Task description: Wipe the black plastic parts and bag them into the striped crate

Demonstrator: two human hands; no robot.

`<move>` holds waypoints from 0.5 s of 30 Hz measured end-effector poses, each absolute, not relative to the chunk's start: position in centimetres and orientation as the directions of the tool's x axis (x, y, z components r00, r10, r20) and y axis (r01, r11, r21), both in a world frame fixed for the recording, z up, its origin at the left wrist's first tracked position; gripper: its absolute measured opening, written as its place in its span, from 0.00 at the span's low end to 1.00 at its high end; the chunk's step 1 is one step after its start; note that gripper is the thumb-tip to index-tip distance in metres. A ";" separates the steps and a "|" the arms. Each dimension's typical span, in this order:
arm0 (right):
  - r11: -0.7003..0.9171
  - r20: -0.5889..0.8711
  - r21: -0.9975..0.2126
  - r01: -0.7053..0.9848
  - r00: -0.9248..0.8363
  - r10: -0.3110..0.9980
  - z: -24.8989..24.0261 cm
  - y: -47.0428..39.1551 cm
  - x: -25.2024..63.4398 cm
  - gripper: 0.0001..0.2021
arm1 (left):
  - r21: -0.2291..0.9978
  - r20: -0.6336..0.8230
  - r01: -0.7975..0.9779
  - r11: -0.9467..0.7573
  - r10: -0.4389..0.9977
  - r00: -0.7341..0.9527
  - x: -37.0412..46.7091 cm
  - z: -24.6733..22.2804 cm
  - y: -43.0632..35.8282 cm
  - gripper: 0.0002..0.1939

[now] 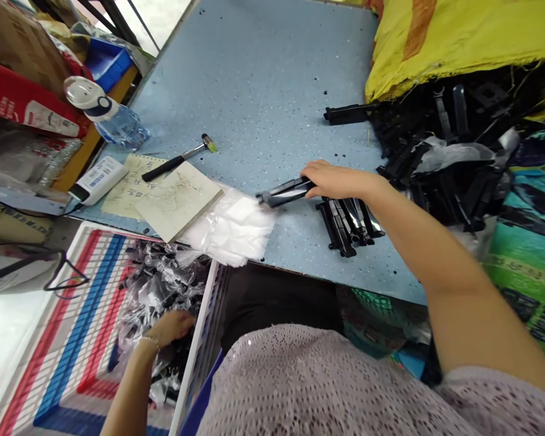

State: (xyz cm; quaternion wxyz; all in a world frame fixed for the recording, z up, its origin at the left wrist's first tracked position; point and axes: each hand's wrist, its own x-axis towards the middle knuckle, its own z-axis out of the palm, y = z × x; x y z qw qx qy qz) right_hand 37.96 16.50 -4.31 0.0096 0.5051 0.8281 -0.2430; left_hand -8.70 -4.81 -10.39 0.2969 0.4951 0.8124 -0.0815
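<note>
My right hand [329, 178] is closed around one end of a long, glossy black plastic part [284, 192], which points left just above the blue table. Beside that hand, under my forearm, several similar black parts [343, 224] lie side by side. Reaching down into the striped plastic basket [79, 327], my left hand [170, 327] has its fingers curled, with the tips hidden. Around it are black parts in clear plastic bags [157, 297]; whether it holds one does not show. A stack of clear plastic bags [236, 227] lies at the table's front edge.
A flat pale block [179, 200] rests partly on the bags and a yellow note sheet [127, 188]. Near it are a small hammer [177, 160], a white device [99, 180] and a water bottle [113, 118]. On the right, a yellow sack [463, 36] spills black parts [449, 145].
</note>
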 end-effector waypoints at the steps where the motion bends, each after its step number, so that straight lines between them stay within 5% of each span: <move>1: 0.256 -0.282 -0.464 0.848 -0.416 0.865 -4.0 15.7 38.0 0.19 | 0.295 -0.598 0.871 0.392 0.787 -0.151 -7.5 -9.9 -3.2 0.18; 2: 0.132 -0.300 -0.554 0.822 -0.345 0.890 -3.9 14.7 37.7 0.21 | 0.463 -0.559 0.851 0.248 0.827 0.064 -5.9 -9.5 -1.6 0.17; 4: -0.087 -0.317 -0.778 0.622 -0.269 0.909 -4.3 12.3 36.6 0.22 | 0.690 -0.245 0.718 -0.085 0.907 0.343 -1.3 -9.1 1.5 0.14; 6: -0.221 -0.290 -0.937 0.270 -0.251 0.924 -5.3 9.4 35.0 0.22 | 0.634 0.107 0.703 -0.323 0.936 0.334 3.5 -9.4 4.2 0.12; 7: -0.258 -0.274 -0.961 0.096 -0.237 0.932 -5.8 8.0 34.2 0.21 | 0.571 0.161 0.727 -0.380 0.921 0.355 5.4 -9.9 5.3 0.10; 9: -0.311 -0.275 -0.934 -0.174 -0.203 0.940 -6.8 5.3 32.9 0.19 | 0.519 0.152 0.750 -0.409 0.908 0.390 7.4 -10.9 7.0 0.07; 15: -0.499 -0.348 -0.667 -0.554 -0.361 0.865 -8.4 2.2 28.9 0.20 | 0.830 -0.035 0.541 -0.137 0.955 0.294 4.9 -12.1 9.1 0.06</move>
